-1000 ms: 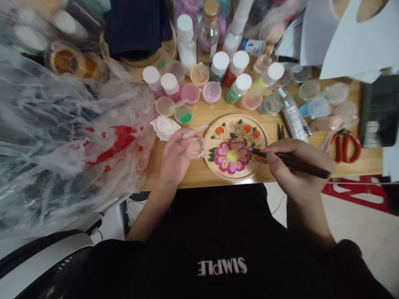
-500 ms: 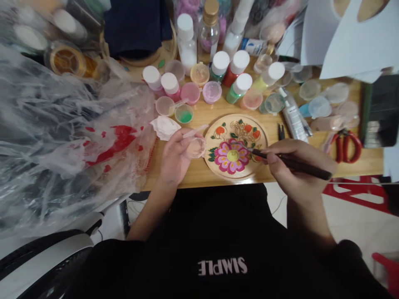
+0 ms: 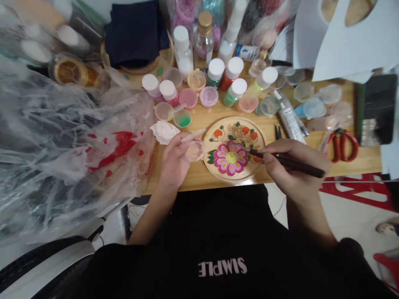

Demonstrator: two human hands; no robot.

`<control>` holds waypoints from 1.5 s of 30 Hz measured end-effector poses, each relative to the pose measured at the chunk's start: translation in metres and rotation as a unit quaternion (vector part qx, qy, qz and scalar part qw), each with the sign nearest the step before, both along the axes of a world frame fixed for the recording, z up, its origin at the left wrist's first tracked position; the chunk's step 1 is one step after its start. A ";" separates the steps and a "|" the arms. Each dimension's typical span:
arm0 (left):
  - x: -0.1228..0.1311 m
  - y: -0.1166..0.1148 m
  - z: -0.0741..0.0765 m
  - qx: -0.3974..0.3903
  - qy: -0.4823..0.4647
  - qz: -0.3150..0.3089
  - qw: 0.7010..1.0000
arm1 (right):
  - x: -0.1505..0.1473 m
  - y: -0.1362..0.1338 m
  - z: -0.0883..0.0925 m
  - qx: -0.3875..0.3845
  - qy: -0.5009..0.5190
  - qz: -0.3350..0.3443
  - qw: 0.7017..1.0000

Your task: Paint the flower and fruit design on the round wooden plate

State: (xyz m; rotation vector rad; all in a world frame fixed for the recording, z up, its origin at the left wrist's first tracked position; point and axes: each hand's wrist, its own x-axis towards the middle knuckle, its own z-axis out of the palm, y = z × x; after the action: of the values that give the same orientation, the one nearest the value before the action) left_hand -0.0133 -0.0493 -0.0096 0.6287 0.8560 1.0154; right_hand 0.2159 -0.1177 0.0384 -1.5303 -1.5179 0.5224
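A round wooden plate (image 3: 234, 171) painted with a pink flower and orange fruit lies near the front edge of the wooden table (image 3: 205, 174). My right hand (image 3: 289, 164) pinches a dark paintbrush (image 3: 291, 165); its tip rests on the flower's upper right petals. My left hand (image 3: 175, 160) is curled round a small clear cup (image 3: 194, 150) of pale paint with a clear stick in it, just left of the plate.
Paint bottles with white caps (image 3: 232, 74) and small paint cups (image 3: 183, 118) crowd the table behind the plate. A crumpled tissue (image 3: 164, 131) lies left, beside a big plastic bag (image 3: 62, 149). A tube (image 3: 288, 118) and red-handled pliers (image 3: 343, 146) lie to the right.
The view has tilted slightly, so everything sits a little lower and left. Both hands, the brush and the cup keep their places on the plate.
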 end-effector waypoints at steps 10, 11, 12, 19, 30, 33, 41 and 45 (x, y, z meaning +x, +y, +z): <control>0.002 0.001 0.006 -0.002 0.026 0.006 1.000 | -0.001 0.002 -0.001 0.011 -0.005 -0.015 1.000; 0.002 0.001 0.006 -0.001 0.027 0.004 1.000 | -0.001 0.002 -0.001 0.008 -0.009 -0.015 1.000; 0.002 0.001 0.006 -0.002 0.028 0.004 1.000 | -0.001 0.002 0.000 0.005 -0.014 -0.014 1.000; 0.001 0.001 0.007 -0.003 0.029 0.003 1.000 | -0.001 0.002 0.001 0.020 -0.017 -0.011 1.000; 0.002 0.001 0.006 -0.005 0.059 -0.001 0.998 | 0.000 0.001 -0.002 0.033 -0.014 -0.007 0.999; 0.002 0.001 0.007 -0.003 0.066 0.000 0.998 | 0.000 0.001 -0.003 0.038 -0.012 0.005 0.999; 0.002 0.000 0.005 0.004 0.047 0.001 0.999 | 0.001 0.000 -0.004 0.024 -0.023 -0.016 0.999; 0.001 0.001 0.003 0.015 0.010 -0.004 1.000 | 0.001 0.001 -0.004 0.037 -0.019 -0.002 0.999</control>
State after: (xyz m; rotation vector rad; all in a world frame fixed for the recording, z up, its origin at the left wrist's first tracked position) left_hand -0.0125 -0.0484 -0.0069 0.6677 0.8559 1.0167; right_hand 0.2174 -0.1170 0.0339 -1.4931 -1.5446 0.4319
